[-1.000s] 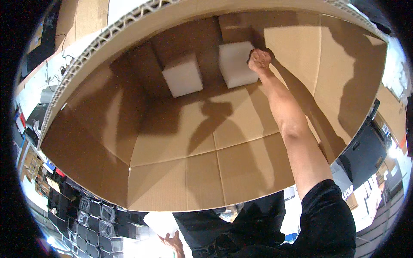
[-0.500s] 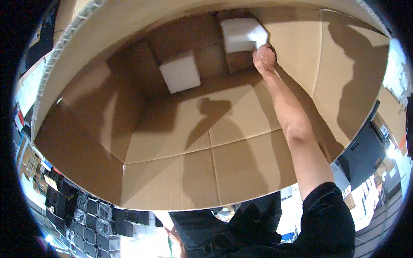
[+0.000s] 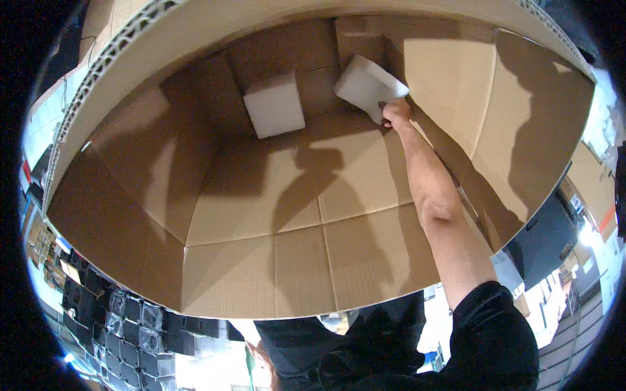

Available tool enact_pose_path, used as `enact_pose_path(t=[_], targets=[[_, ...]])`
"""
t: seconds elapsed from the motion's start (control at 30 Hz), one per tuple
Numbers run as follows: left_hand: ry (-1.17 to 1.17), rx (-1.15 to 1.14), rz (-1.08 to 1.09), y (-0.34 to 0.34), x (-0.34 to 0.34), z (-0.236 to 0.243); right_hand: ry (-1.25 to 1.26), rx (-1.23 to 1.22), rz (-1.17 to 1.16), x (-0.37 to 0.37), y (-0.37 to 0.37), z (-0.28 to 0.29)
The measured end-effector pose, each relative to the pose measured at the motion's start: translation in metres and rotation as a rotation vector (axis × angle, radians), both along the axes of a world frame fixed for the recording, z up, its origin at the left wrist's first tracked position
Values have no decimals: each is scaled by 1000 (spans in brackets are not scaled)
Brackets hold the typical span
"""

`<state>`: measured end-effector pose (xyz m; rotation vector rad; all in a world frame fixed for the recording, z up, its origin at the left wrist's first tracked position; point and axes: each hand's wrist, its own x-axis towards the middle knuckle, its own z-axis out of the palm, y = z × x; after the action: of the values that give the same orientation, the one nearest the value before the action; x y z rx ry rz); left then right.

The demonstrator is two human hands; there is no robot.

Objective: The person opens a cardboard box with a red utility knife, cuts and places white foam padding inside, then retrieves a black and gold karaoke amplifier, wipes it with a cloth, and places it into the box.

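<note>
Inside a large open cardboard box (image 3: 358,260), my right hand (image 3: 396,113) reaches to the far right corner. Its fingers are closed on the lower right corner of a white foam block (image 3: 368,85), which is tilted. To the left, a second white foam block (image 3: 275,109) sits against the far wall of the box. Below the near rim, beside my dark trousers, my left hand (image 3: 262,362) shows only in part. Its fingers are too unclear to read.
Corrugated walls (image 3: 450,85) rise round the blocks, and the thick far rim (image 3: 85,98) curves across the top. Outside, black crates (image 3: 124,332) are stacked at lower left. A dark grey case (image 3: 541,244) stands beyond the right side.
My right hand has moved slightly down and nearer with the right foam block. That block has come lower and tilted away from the far corner. The left block stays put.
</note>
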<state>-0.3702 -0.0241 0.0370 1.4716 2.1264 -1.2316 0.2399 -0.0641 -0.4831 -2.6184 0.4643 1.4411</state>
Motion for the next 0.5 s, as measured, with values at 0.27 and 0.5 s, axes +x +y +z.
enact_pose_path(t=[0.27, 0.5], targets=[[-39, -32, 15, 10, -5, -16, -38, 121, -767, -40, -49, -74], [-29, -13, 46, 6, -4, -9, -133, -45, -538, -46, -47, -96]])
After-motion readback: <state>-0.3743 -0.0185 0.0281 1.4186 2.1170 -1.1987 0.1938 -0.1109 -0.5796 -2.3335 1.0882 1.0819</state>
